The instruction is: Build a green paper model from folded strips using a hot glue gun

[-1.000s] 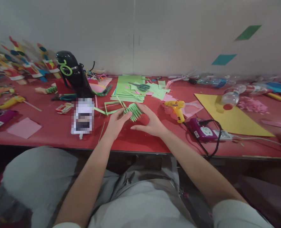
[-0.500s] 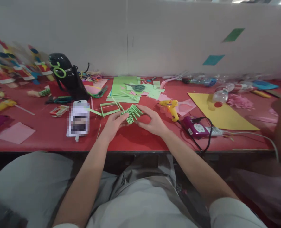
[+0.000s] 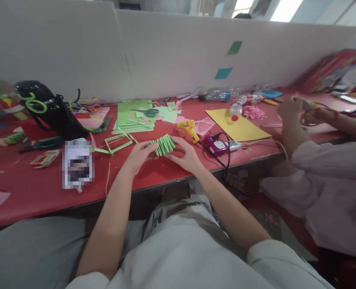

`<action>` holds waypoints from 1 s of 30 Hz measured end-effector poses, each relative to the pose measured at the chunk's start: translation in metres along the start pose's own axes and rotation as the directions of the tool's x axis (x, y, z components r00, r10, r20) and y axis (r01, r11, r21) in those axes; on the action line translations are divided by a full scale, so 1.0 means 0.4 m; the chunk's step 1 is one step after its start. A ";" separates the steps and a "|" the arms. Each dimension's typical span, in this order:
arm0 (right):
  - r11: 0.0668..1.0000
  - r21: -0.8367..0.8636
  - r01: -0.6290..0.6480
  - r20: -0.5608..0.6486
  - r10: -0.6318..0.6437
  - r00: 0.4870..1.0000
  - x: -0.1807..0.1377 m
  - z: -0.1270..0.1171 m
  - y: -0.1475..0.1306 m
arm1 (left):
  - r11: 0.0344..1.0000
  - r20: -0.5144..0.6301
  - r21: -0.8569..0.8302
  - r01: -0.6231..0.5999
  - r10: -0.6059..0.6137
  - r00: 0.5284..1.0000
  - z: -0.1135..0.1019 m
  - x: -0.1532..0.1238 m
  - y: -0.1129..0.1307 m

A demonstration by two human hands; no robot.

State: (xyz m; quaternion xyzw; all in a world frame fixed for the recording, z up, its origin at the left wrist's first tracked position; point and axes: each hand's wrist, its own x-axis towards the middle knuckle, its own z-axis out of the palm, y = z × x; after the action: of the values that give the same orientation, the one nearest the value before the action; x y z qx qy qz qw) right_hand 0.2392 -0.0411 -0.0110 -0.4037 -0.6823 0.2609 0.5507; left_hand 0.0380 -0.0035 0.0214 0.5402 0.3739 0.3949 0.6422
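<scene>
Since a second earlier my view had swung to the right, bringing a co-worker's sleeve [image 3: 325, 176] and hands into sight at three o'clock, while the folded paper had closed up from a loose comb of strips into a tighter fan. My left hand [image 3: 138, 154] pinched the near-left end of the green paper fan [image 3: 164, 145] between thumb and fingers, and my right hand [image 3: 186, 154] cupped its other end, fingers curled along the pleats and pressing them together. That fan sat on the red table [image 3: 30, 184] near the front edge, at about twelve o'clock from my lap. I judged that squeezing well meant pushing evenly from both ends, keeping the pleats stacked square so none slipped sideways, and holding the base flat against the table. At eleven o'clock from the fan lay an open green paper frame [image 3: 117, 143], beyond it a stack of green sheets [image 3: 132, 118] with scissors [image 3: 149, 112] on top. A yellow glue gun [image 3: 189, 128] stood at one o'clock, just beside my right hand, near enough that its nozzle needed minding.
</scene>
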 end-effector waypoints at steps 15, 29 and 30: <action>0.997 -0.073 0.027 -0.059 -0.031 0.998 -0.031 -0.008 -0.001 | 1.000 0.123 0.005 0.029 -0.029 0.992 0.001 0.002 -0.009; 0.994 0.086 -0.065 0.029 0.063 0.998 -0.031 -0.015 -0.010 | 0.953 0.007 0.248 -0.174 0.178 0.984 0.008 -0.015 -0.016; 0.988 0.120 -0.093 0.029 0.090 0.996 -0.031 -0.016 -0.002 | 0.943 0.012 0.278 -0.185 0.189 0.982 0.005 -0.016 -0.018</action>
State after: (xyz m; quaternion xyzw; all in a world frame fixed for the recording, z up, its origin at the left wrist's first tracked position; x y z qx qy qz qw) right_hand 0.2460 -0.0526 -0.0153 -0.3971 -0.6525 0.3316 0.5536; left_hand 0.0381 -0.0110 0.0147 0.6551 0.3773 0.4017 0.5168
